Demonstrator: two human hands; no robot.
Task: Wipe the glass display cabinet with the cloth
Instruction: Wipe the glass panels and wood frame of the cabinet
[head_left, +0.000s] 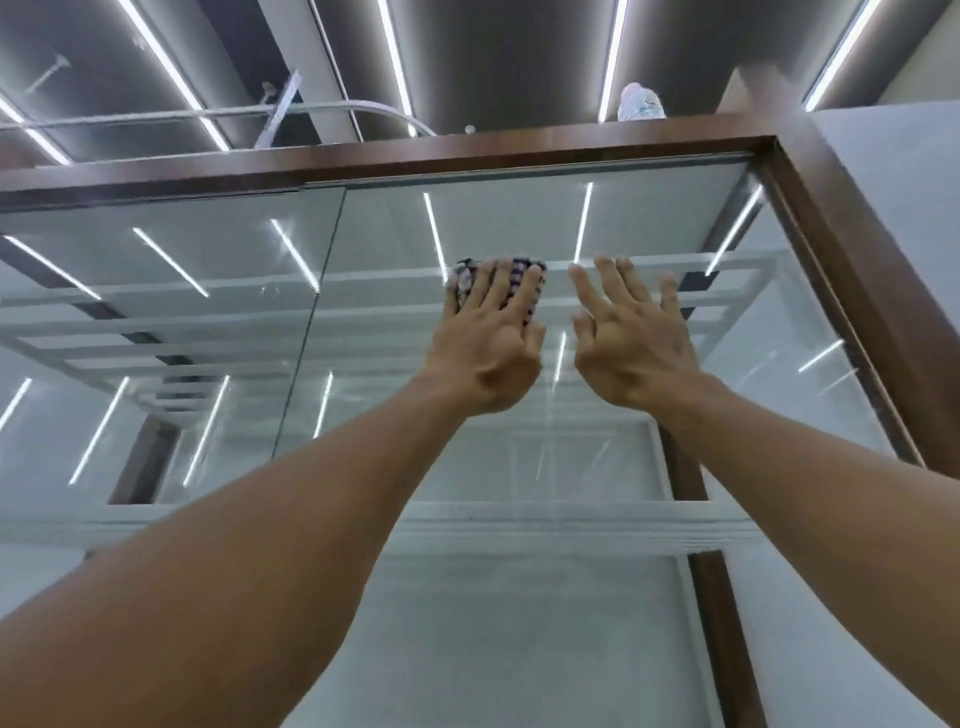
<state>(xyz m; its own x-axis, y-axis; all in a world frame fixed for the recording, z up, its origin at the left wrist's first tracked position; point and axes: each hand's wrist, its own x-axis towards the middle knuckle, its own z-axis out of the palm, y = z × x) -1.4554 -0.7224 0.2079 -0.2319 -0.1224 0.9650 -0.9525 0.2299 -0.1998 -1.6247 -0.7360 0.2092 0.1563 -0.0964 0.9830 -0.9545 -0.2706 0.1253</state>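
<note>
Glass pane (519, 223) up high, brown wood frame (519, 148) round it. Left hand (485, 358) presses a checked cloth (501, 283) flat on the pane, near its top, fingers spread over it; not a closed grip, more a palm press. Right hand (631, 345) is open and empty, fingers splayed, flat on or just off the glass beside the left; contact can't be told. Both arms reach well overhead.

Step, by my read: wiping the upper band of the right-hand pane.

How to do it well:
- Keep the cloth folded flat under the whole palm so pressure is even; the bit poking past the fingertips will streak if it flaps.
- Work in overlapping straight passes from the top frame down, so loosened dirt goes onto unwiped glass.
- Run right into the corner by the frame and along the pane overlap (327, 249) on the left, where grime tends to sit.
- If the bare right hand is on the glass it likely leaves prints; brace on the frame, or wipe that spot last.
- Ceiling light reflections (434, 234) show smears well; check against them.
</note>
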